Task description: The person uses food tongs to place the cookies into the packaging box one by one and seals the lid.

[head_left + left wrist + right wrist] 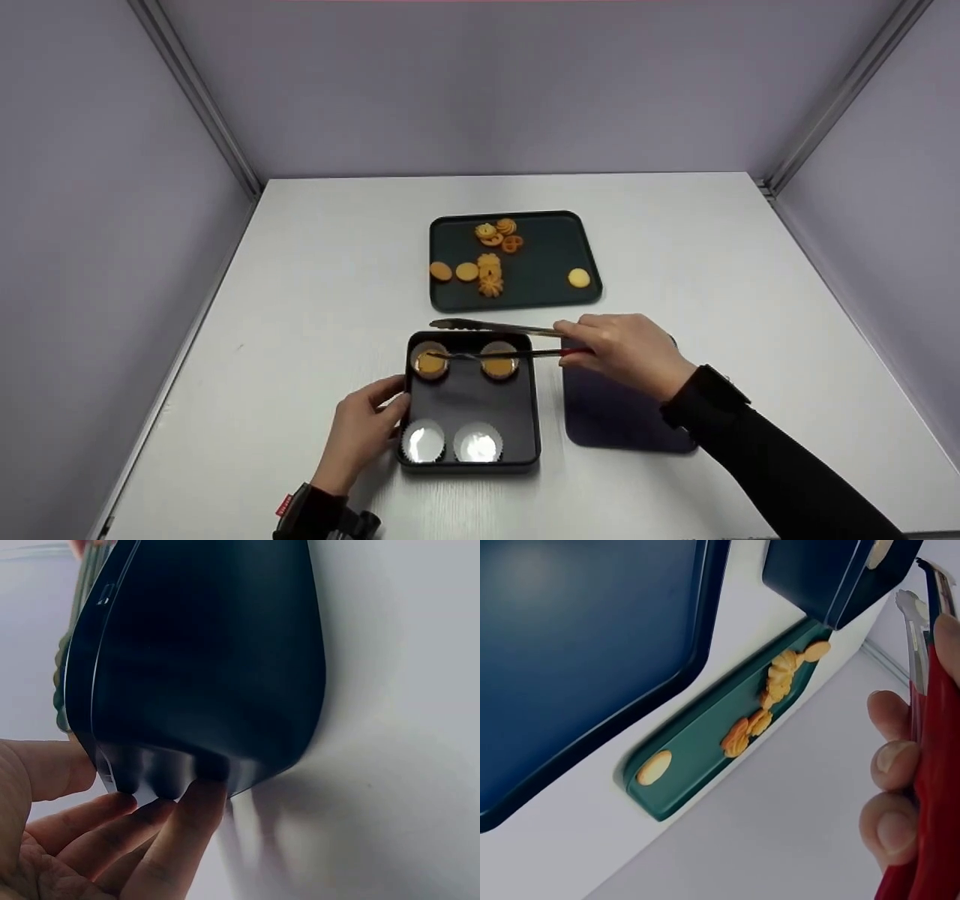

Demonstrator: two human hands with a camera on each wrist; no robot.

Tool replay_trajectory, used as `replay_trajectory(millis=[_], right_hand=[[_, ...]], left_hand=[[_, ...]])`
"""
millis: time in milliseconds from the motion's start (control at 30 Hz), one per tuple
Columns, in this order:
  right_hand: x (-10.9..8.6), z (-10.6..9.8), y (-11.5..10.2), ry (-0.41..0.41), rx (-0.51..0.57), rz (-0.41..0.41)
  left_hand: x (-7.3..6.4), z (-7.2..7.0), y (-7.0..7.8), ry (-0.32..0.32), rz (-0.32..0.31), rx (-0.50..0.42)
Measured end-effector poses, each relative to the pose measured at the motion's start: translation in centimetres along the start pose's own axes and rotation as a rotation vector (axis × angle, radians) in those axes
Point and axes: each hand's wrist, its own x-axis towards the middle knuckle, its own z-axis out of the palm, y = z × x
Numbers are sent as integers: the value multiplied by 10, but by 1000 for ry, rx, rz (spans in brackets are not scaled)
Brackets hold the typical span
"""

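Observation:
My left hand (365,427) grips the left side of a black baking tin (469,405), thumb at the rim and fingers against the outer wall (202,682). Inside the tin, two paper cups by the far edge hold round cookies (431,365); two silvery-white cups (478,444) near the front edge look empty. My right hand (630,352) holds red-handled tongs (495,328) across the tin's far end. The tong arms are spread, with one tip over the far-left cup and no cookie visible between them. Red handles (937,780) fill that palm in the right wrist view.
Behind the tin lies a dark green tray (540,247) with several cookies (490,275) at its left and middle, and one pale round cookie (578,278) at its right. A dark blue tray (622,412) sits right of the tin, partly under my right arm.

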Motion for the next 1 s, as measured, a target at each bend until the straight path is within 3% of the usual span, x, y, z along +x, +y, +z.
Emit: replay_trajectory(millis=[433, 1000], right_hand=[[-12, -18, 17, 75, -21, 122], [-29, -28, 46, 153, -41, 214]], left_hand=[[-1, 0, 1, 0, -6, 4], [0, 0, 1, 2, -7, 1]])
